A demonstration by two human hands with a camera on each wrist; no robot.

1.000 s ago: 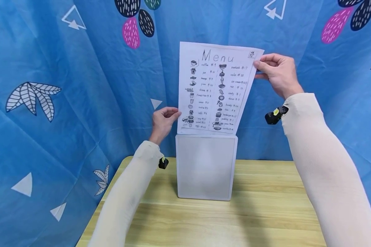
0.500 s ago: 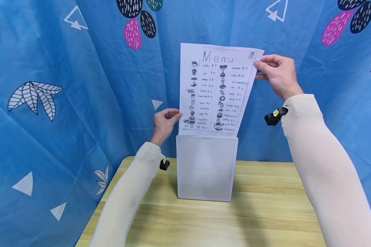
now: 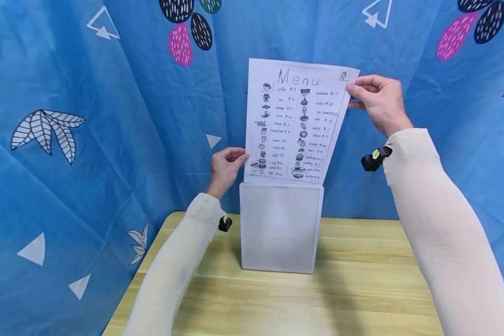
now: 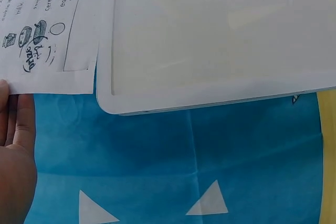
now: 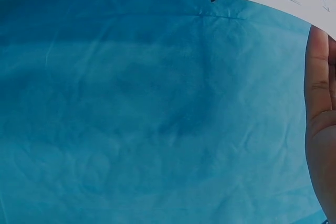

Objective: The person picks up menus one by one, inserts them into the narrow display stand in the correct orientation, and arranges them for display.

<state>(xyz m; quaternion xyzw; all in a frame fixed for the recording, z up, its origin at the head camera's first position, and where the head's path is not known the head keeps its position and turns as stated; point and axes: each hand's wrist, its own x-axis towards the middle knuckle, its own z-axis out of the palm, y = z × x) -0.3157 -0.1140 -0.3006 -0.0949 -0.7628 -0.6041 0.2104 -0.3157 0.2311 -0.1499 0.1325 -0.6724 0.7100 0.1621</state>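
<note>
A white paper menu (image 3: 291,121), hand-drawn with food pictures and prices, hangs upright in the head view. My left hand (image 3: 227,168) pinches its left edge low down, thumb in front. Near the top right corner my right hand (image 3: 380,98) pinches the other edge. Directly below the sheet stands a white-framed clear panel (image 3: 279,228), upright on the table. The menu's bottom edge is right at the panel's top edge. In the left wrist view, the sheet's lower corner (image 4: 79,77) lies alongside the panel's rounded corner (image 4: 110,100).
The light wooden table (image 3: 369,270) reaches back to a blue patterned curtain (image 3: 109,140), which also runs down the left side. Small black cameras (image 3: 375,158) are worn at both wrists.
The menu has shifted slightly to the right, its left edge most, with my left hand moving along. Both hands keep their pinch, and the panel stays in place.
</note>
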